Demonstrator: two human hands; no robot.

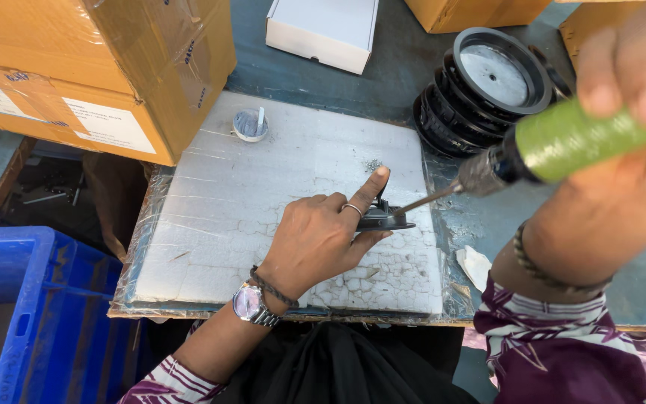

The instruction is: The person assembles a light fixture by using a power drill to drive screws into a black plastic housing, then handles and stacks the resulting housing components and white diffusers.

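My left hand [321, 236] presses a small black part [383, 218] down onto a white foam board [233, 202], index finger stretched over it; the hand wears a ring, a wristwatch and a thread band. My right hand [629, 82] grips a green-handled power screwdriver [562, 142] close to the camera. Its metal bit [422, 201] slants down to the black part's right end.
A small white cap with a stick [250, 125] lies at the board's far left corner. Stacked black round housings [487, 82] sit at the right rear. Cardboard boxes [91, 67] stand left, a white box [323, 30] behind, a blue crate [31, 314] below left.
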